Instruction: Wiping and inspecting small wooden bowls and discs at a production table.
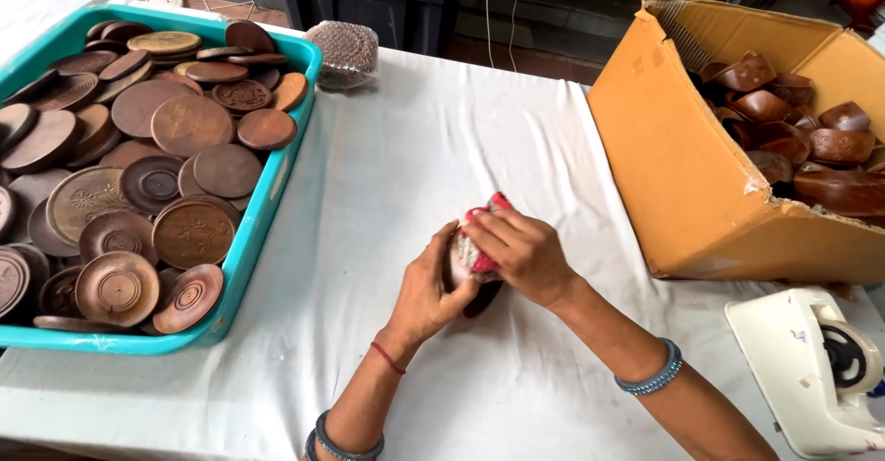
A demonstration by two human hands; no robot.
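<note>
My left hand (426,286) cups a small dark brown wooden bowl (479,300) over the white tablecloth, near the middle of the table. My right hand (521,251) presses a red and white cloth (479,256) against the bowl's inside; a corner of the cloth sticks out above my fingers. Most of the bowl is hidden by both hands. Bangles and a red thread sit on my wrists.
A teal tray (263,217) full of several round brown wooden lids stands at the left. An open cardboard box (682,166) of wooden bowls lies at the right. A white tape dispenser (816,369) sits at the front right, a wrapped stack of discs (344,53) at the back.
</note>
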